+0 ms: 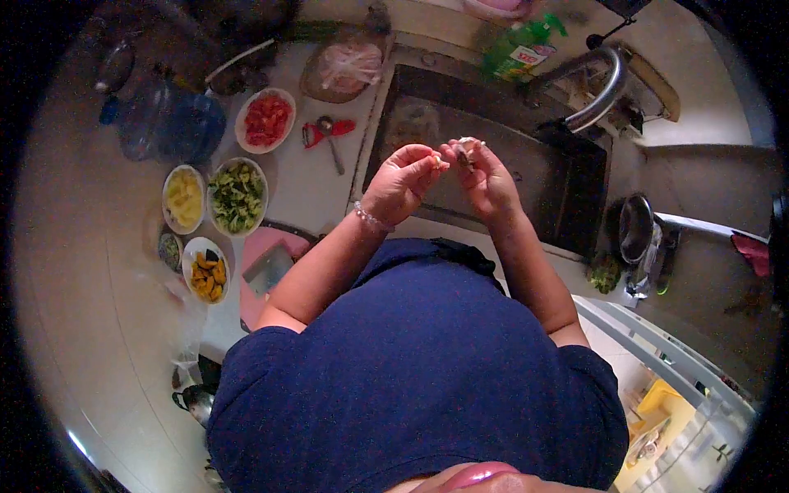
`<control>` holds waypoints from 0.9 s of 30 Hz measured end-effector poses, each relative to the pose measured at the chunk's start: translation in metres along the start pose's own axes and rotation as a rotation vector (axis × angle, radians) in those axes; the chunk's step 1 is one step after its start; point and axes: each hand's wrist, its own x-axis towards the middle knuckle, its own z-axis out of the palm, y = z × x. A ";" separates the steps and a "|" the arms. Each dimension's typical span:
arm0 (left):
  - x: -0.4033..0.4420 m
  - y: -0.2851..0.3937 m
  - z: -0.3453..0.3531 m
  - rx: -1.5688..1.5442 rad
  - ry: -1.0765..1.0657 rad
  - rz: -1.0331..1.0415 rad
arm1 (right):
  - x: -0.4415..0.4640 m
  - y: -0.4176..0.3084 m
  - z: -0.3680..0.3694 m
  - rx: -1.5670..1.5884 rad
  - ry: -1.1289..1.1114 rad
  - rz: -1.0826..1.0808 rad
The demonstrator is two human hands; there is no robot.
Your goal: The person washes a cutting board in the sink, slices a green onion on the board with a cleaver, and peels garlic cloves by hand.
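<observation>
Both of my hands are raised over the near edge of the dark sink (567, 156), with their fingertips almost meeting. My left hand (403, 182), with a beaded bracelet at the wrist, is closed in a pinch on a small pale-orange piece (440, 163). In the fingers of my right hand (491, 182) is a small whitish and brown piece (466, 153), possibly garlic, though its kind is not clear. A clear plastic bag (413, 123) lies in the sink beyond my left hand.
Left counter: bowls of red chunks (265, 120), green vegetables (237, 197), yellow pieces (183, 200) and orange pieces (208, 273), a red-handled peeler (329, 131), a bagged pink item (349, 66). The faucet (608, 90) arches over the sink near a green bottle (522, 51). Right: a metal pot (636, 226).
</observation>
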 end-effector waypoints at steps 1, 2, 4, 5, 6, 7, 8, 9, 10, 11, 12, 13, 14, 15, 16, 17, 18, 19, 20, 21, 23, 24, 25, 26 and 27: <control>-0.001 0.002 0.002 0.008 0.036 -0.009 | 0.001 -0.002 -0.002 -0.002 0.068 0.003; -0.001 0.003 0.005 0.016 0.071 -0.019 | 0.000 -0.005 -0.004 -0.033 0.036 -0.003; -0.002 0.006 0.007 0.045 0.076 -0.021 | -0.002 -0.011 -0.006 -0.094 -0.026 -0.016; -0.003 0.007 0.009 0.059 0.079 -0.025 | -0.002 -0.012 -0.005 -0.184 -0.104 -0.030; -0.005 0.007 0.011 0.084 0.098 -0.028 | -0.003 -0.012 -0.002 -0.328 -0.133 -0.054; -0.005 0.008 0.014 0.109 0.116 -0.032 | -0.007 -0.014 0.008 -0.473 -0.161 -0.081; -0.005 0.007 0.016 0.135 0.135 -0.036 | -0.011 -0.015 0.018 -0.616 -0.188 -0.107; -0.004 0.005 0.014 0.108 0.157 -0.039 | -0.016 -0.016 0.029 -0.699 -0.243 -0.104; -0.003 0.002 0.010 0.082 0.180 -0.042 | -0.017 -0.017 0.031 -0.806 -0.253 -0.148; -0.002 0.000 0.009 0.056 0.204 -0.043 | -0.018 -0.018 0.032 -0.913 -0.262 -0.191; -0.001 -0.001 0.008 0.060 0.204 -0.045 | -0.018 -0.018 0.032 -1.020 -0.271 -0.234; 0.000 -0.002 0.009 0.064 0.205 -0.047 | -0.015 -0.018 0.028 -1.132 -0.300 -0.323; 0.000 -0.002 0.008 0.067 0.206 -0.049 | -0.014 -0.017 0.027 -1.122 -0.318 -0.348; 0.000 -0.003 0.008 0.087 0.195 -0.048 | -0.014 -0.015 0.027 -1.112 -0.337 -0.373; 0.000 -0.003 0.006 0.106 0.184 -0.048 | -0.014 -0.014 0.027 -1.101 -0.357 -0.398; 0.000 -0.003 0.006 0.125 0.173 -0.047 | -0.014 -0.014 0.027 -1.107 -0.337 -0.385; -0.001 -0.004 0.007 0.205 0.176 -0.007 | -0.014 -0.014 0.027 -1.113 -0.317 -0.372; -0.002 -0.004 0.008 0.285 0.178 0.033 | -0.015 -0.015 0.028 -1.119 -0.298 -0.360; -0.003 -0.004 0.010 0.365 0.179 0.072 | -0.015 -0.014 0.028 -1.035 -0.255 -0.291; -0.003 -0.003 0.013 0.451 0.144 0.147 | -0.015 -0.013 0.028 -0.951 -0.213 -0.223; -0.004 0.001 0.021 0.623 0.075 0.297 | -0.016 -0.013 0.029 -0.847 -0.178 -0.154; -0.005 0.002 0.021 0.754 0.042 0.365 | -0.017 -0.015 0.031 -0.829 -0.186 -0.153; -0.006 0.005 0.022 0.886 0.008 0.433 | -0.018 -0.016 0.032 -0.811 -0.193 -0.151; -0.008 0.008 0.025 1.017 -0.026 0.501 | -0.019 -0.016 0.032 -0.837 -0.198 -0.157; -0.009 0.010 0.030 1.218 0.013 0.582 | -0.019 -0.017 0.032 -0.863 -0.203 -0.163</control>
